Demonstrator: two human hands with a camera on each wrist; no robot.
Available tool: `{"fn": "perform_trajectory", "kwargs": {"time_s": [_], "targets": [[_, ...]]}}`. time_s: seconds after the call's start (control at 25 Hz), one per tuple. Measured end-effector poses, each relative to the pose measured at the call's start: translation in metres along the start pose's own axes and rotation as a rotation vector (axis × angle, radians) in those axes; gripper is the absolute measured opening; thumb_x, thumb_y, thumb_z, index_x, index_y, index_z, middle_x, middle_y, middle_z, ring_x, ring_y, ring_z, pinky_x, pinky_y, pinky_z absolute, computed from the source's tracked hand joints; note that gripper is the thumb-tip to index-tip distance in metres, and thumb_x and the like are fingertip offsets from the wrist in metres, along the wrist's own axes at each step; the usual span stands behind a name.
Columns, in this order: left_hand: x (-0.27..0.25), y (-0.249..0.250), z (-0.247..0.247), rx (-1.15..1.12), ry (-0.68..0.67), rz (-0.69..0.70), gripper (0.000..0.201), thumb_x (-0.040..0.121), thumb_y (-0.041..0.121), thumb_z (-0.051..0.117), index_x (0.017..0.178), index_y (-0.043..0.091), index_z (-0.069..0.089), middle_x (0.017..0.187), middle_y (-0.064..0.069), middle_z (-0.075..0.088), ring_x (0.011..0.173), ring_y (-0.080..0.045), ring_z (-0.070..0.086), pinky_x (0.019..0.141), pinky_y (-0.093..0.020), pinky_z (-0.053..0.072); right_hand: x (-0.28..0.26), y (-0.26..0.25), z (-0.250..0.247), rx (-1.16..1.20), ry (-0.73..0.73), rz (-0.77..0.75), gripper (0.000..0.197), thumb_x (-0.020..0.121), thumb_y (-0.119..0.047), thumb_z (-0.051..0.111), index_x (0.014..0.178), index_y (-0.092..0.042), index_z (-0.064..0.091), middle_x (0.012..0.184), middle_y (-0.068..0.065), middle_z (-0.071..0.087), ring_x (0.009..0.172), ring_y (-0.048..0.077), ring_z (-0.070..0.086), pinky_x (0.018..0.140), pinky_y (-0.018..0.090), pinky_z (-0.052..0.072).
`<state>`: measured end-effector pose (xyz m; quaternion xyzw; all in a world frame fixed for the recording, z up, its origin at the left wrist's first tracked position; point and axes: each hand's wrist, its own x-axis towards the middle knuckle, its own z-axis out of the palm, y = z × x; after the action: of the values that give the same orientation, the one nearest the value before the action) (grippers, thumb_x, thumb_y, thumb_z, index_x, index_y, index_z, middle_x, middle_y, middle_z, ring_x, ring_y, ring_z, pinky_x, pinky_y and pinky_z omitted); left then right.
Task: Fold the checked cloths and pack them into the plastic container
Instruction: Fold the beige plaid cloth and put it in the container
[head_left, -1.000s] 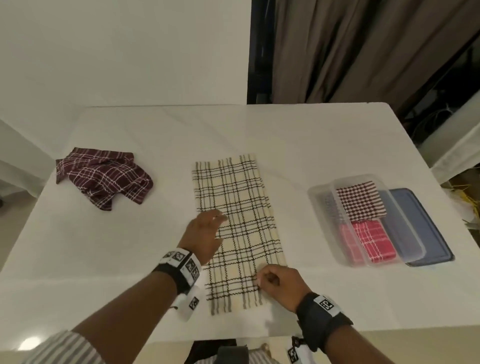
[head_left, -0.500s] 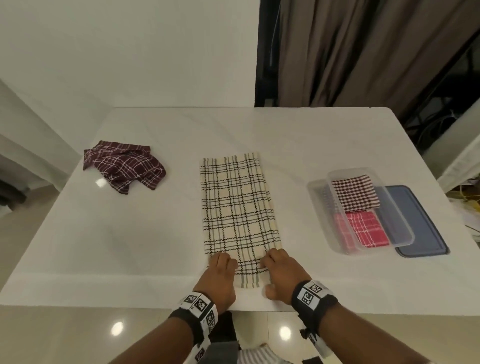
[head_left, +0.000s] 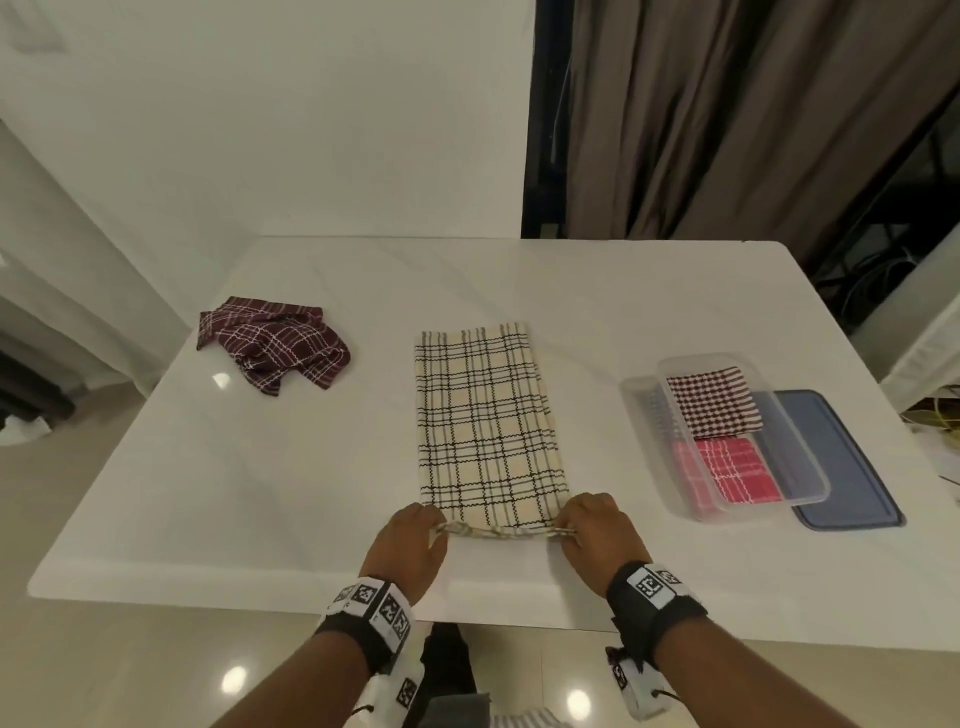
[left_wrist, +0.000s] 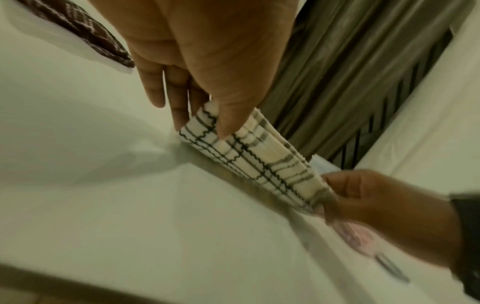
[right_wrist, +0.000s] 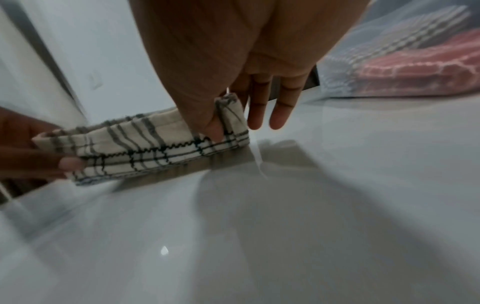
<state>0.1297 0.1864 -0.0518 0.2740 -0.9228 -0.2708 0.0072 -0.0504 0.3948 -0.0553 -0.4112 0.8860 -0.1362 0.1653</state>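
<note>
Both hands, left hand (head_left: 410, 540) and right hand (head_left: 597, 535), pinch the cream cloth (head_left: 488, 426), hiding its near corners.

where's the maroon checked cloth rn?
Head view: the maroon checked cloth lies crumpled on the far left of the white table, left of the cream checked cloth and apart from it; neither hand touches it.
</note>
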Motion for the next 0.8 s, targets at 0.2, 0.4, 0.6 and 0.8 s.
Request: {"fn": "perform_trajectory", "kwargs": {"time_s": [0.2,0.4,0.6,0.8], "targets": [[-0.007,0.002,-0.052,-0.307,0.145,-0.041,0.007,0.091,0.034,0.065,0.087,0.037,0.061,0.086,0.022,0.071,0.087,0.006,0.064,0.072,-0.008,0.042,-0.014,-0.002,-0.039,0.494,0.178,0.048,0.029,0.091,-0.016,0.064,0.097,-0.045,0.062,0.099,-0.020,0.065,0.095,0.004,0.058,0.084,0.011,0.041],[-0.027,0.014,-0.090,-0.463,0.192,-0.064,0.013,0.090,0.042,0.061,0.086,0.031,0.068,0.079,0.016,0.071,0.076,-0.006,0.065,0.064,-0.013,0.049,-0.032,-0.017,-0.071,0.911,0.155,0.012,0.042,0.093,-0.028,0.064,0.128,-0.040,0.047,0.087,0.007,0.073,0.091,0.019,0.070,0.090,0.028,0.051],[-0.013,0.007,-0.093,-0.539,0.157,-0.097,0.010,0.092,0.034,0.062,0.089,0.029,0.069,0.081,0.019,0.073,0.075,-0.002,0.067,0.062,-0.010,0.050,-0.009,-0.031,-0.067,0.894,0.238,0.054,0.034,0.095,-0.019,0.060,0.123,-0.030,0.044,0.085,0.002,0.075,0.083,0.022,0.070,0.079,0.041,0.057],[0.037,-0.010,-0.091,-0.469,0.144,-0.126,0.017,0.093,0.043,0.058,0.092,0.029,0.068,0.081,0.018,0.073,0.078,-0.004,0.069,0.068,-0.021,0.054,0.039,-0.034,-0.066,0.778,0.264,0.058,0.028,0.094,-0.011,0.061,0.104,-0.036,0.068,0.105,-0.022,0.069,0.099,0.000,0.063,0.084,0.011,0.049]]}}
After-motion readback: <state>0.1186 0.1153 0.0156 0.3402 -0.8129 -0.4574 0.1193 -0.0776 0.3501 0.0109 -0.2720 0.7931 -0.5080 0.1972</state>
